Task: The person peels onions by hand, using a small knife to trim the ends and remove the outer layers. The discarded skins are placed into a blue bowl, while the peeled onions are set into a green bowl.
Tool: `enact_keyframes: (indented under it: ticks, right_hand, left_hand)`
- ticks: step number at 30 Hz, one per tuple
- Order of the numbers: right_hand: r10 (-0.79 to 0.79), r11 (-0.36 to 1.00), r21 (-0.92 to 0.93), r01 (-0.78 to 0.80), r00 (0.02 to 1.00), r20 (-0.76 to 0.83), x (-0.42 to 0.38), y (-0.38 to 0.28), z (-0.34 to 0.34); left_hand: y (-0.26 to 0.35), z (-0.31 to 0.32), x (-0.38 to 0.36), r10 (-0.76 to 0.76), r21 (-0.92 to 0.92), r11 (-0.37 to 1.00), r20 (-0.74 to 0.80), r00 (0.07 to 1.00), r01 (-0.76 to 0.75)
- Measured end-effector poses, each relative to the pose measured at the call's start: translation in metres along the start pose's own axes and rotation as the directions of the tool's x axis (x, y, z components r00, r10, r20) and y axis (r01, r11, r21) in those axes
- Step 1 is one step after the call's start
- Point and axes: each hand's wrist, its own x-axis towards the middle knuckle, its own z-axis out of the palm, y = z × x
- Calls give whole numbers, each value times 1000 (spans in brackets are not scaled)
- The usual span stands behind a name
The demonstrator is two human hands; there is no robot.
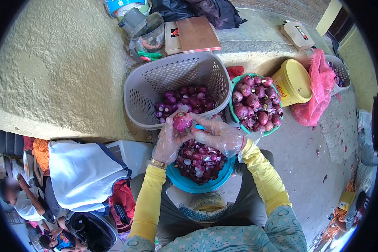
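My left hand (pixel 168 140), in a clear plastic glove with a wristwatch at the cuff, holds a red onion (pixel 182 121) upright in its fingers. My right hand (pixel 220 136), gloved the same way, is beside the onion with thumb and fingertips drawn together. What those fingertips pinch, if anything, is too small to tell. Below both hands a blue basin (pixel 176 182) between my legs holds onion skins and trimmings (pixel 199 161). Just beyond, a grey perforated basket (pixel 135 98) contains peeled purple onions (pixel 185 100).
A green-rimmed tub (pixel 232 110) of unpeeled onions (pixel 254 98) stands right of the basket. Behind it are a yellow lidded bucket (pixel 296 82) and a pink mesh sack (pixel 317 94). Green-handled scissors (pixel 150 55) lie by the ledge. Other people sit at lower left and far right.
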Motion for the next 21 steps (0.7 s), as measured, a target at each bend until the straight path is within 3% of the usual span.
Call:
enact_keyframes:
  ticks: [1, 3, 7, 9, 10, 12, 13, 15, 21]
  right_hand:
    - [1, 1000, 0, -1, 1000, 1, 2, 7, -1]
    - [-202, 966, -172, 192, 978, -45, 8, 19, 0]
    - [-196, 971, -152, 187, 979, -49, 5, 13, 2]
    - [-228, 973, 22, 228, 973, -26, 8, 19, 3]
    - [-228, 973, 22, 228, 973, -26, 8, 21, 5]
    - [-117, 973, 201, 114, 993, 3, 7, 21, 7]
    - [-117, 973, 200, 114, 993, 3, 7, 18, 7]
    - [-175, 984, 12, 176, 984, -24, 5, 10, 7]
    - [-136, 977, 167, 132, 991, 14, 1, 3, 9]
  left_hand:
    - [0, 1, -1, 0, -1, 1000, 0, 1000, 0]
    - [1, 4, -3, -86, -1, 996, 20, 996, 86]
    - [-5, 9, -3, -32, -7, 999, 11, 999, 32]
    - [-8, 11, -3, 12, 62, 998, 11, 1000, -12]
    - [-9, 12, -2, 12, 62, 998, 11, 1000, -12]
    - [-13, 13, -1, 78, 150, 987, -82, 994, -65]
    - [-12, 11, -1, 79, 149, 987, -82, 993, -66]
    - [-8, 4, -4, -68, 208, 975, -40, 997, 75]
    - [0, 12, -6, -91, 170, 978, -158, 983, 118]
